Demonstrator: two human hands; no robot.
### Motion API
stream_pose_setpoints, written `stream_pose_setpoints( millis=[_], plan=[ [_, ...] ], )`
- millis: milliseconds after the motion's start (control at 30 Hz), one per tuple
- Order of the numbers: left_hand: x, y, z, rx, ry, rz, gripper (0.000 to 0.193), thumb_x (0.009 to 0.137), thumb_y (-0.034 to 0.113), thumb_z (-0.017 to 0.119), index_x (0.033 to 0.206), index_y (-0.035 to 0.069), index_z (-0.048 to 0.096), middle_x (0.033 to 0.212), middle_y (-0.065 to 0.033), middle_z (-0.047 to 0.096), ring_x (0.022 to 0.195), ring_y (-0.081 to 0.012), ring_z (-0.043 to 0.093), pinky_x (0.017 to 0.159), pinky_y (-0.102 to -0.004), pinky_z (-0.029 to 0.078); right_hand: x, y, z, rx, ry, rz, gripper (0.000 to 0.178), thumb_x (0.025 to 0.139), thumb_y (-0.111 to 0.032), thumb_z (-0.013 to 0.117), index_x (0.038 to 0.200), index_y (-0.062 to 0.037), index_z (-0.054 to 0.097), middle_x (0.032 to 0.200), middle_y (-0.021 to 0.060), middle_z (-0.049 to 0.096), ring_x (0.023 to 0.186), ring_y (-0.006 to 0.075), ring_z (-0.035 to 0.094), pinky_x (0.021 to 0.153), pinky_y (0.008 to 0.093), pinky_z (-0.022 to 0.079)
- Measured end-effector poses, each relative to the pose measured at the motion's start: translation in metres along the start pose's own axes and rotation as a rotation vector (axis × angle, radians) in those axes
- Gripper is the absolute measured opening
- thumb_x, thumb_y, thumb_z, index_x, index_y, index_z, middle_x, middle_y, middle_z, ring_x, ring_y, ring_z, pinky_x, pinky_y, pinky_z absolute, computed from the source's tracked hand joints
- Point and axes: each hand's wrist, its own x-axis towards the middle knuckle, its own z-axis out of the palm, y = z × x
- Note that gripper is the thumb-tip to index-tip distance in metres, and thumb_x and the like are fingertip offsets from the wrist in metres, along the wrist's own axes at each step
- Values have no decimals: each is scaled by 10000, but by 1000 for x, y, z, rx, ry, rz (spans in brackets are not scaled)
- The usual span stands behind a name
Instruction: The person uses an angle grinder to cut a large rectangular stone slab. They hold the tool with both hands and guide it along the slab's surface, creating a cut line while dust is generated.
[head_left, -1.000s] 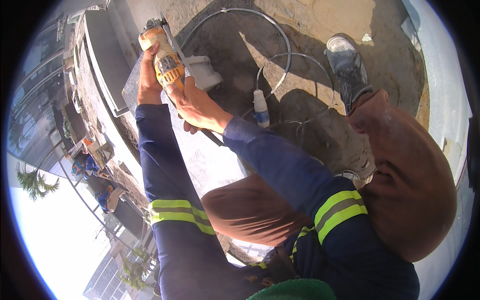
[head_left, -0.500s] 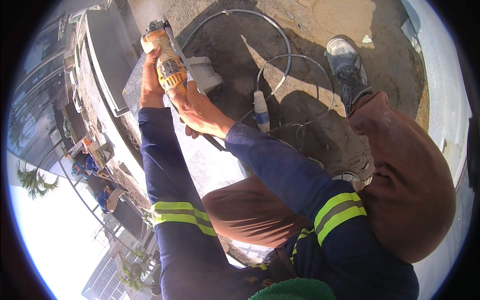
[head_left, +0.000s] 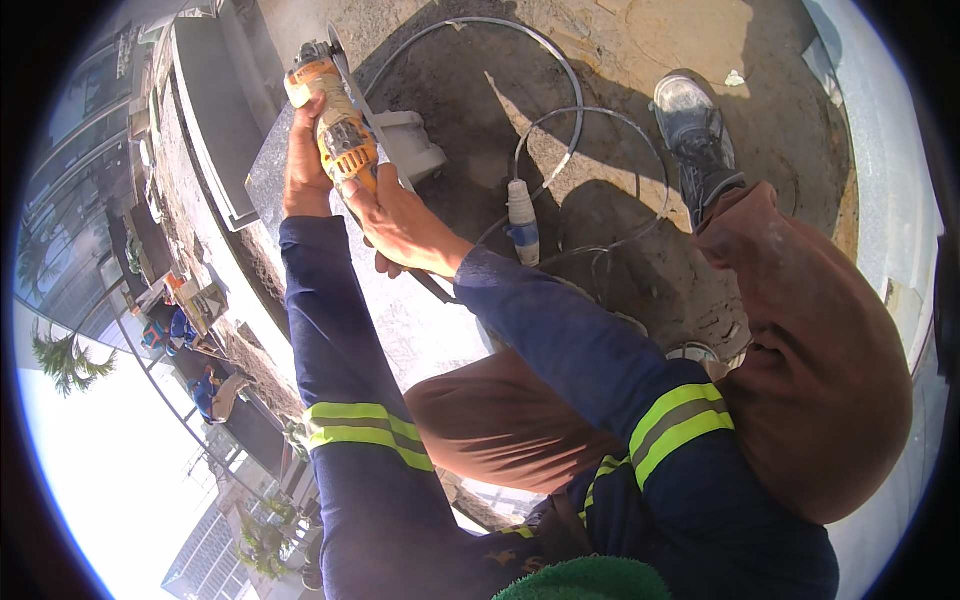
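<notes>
A dark rectangular label sits on the yellow body of the angle grinder (head_left: 335, 125), its print too small to tell. The grinder is yellow and black, dusty, with a thin disc at its far end, and it is held over the near part of a grey stone slab (head_left: 400, 320) that runs from the top left down toward the person's knees. The left hand (head_left: 303, 165) wraps the front of the grinder, fingers clenched around it; the right hand (head_left: 400, 225) grasps the rear handle, fingers closed on it. Just right of the disc a pale grey block (head_left: 415, 150) rests at the slab's edge. Beyond that edge lies bare dusty ground (head_left: 620, 50) with open room, crossed by a looping grey cable (head_left: 560, 75) that ends in a white and blue plug (head_left: 523, 220). A grey shoe (head_left: 695, 125) stands on the ground to the upper right. On the left, the slab's other edge borders a rough dirt strip and a long pale curb (head_left: 215, 130).
</notes>
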Motion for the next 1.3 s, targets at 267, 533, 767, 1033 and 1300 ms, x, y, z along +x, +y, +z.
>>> stream_pose_setpoints(
  millis=[267,533,767,1033,1300],
  plan=[
    [-3,-1,-1,12,14,13,650,965,434,706,1409,7,498,1116,-195,677,966,-300,732,749,-450,664,-1,3,-5,-465,26,-263,319,1158,-286,389,1259,14,425,669,55,526,422,170,609,341,322,481],
    [4,0,2,28,8,32,657,974,453,684,1422,18,481,1079,-249,699,866,-318,749,712,-475,669,2,7,-10,-46,-58,-2,413,1146,-388,399,1178,19,338,662,93,568,436,204,648,319,349,495],
    [8,0,1,16,5,27,647,976,455,683,1414,22,483,1055,-251,708,842,-329,753,713,-484,668,8,18,-10,-72,-39,-78,490,1131,-457,422,1132,20,315,642,102,566,432,208,646,315,353,496],
    [12,3,-2,39,28,36,660,970,456,692,1415,13,487,1092,-253,697,898,-351,757,727,-500,672,10,14,-11,-26,-43,-56,452,1138,-431,412,1138,10,312,661,109,567,436,212,646,314,356,493],
    [6,10,1,85,-22,21,685,988,463,666,1455,1,469,1175,-228,659,1063,-400,742,765,-507,682,10,-5,-16,-207,-163,-98,298,1158,-302,382,1222,-11,382,690,84,540,443,193,649,311,348,481]
  ],
)
